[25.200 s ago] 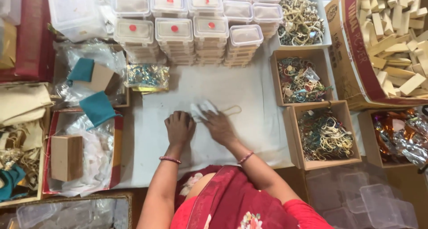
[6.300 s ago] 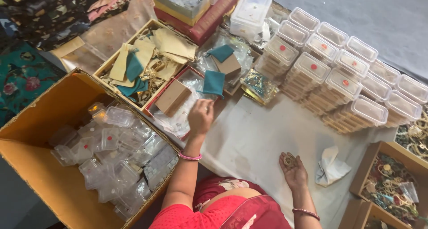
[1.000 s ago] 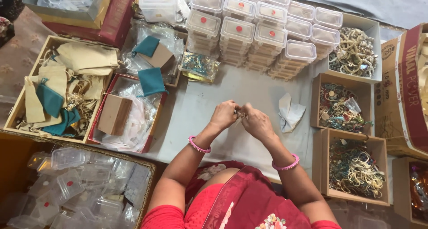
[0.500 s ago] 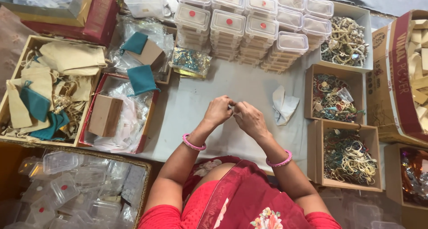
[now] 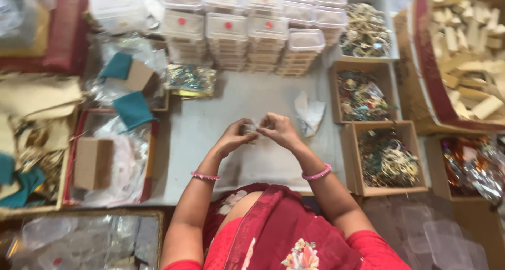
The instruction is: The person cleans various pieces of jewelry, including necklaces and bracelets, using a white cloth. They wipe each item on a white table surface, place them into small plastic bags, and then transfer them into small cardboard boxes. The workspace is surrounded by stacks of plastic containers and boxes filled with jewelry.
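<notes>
My left hand (image 5: 235, 137) and my right hand (image 5: 277, 129) meet over the pale cloth (image 5: 221, 109) in front of me. Between the fingertips of both hands is a small clear plastic packet (image 5: 251, 127) with something small in it; the frame is blurred, so its contents are unclear. A pink bangle sits on each wrist. A crumpled white piece of plastic (image 5: 309, 112) lies on the cloth just right of my right hand.
Stacks of small lidded clear boxes with red dots (image 5: 247, 28) stand at the back. Cardboard boxes of tangled jewellery (image 5: 386, 157) line the right side. A box of pale wooden pieces (image 5: 468, 49) is far right. Teal pouches and small brown boxes (image 5: 126, 86) lie left.
The view has drifted so the boxes on the right show more. My hands stay together at the centre, still working the small packet between the fingertips.
</notes>
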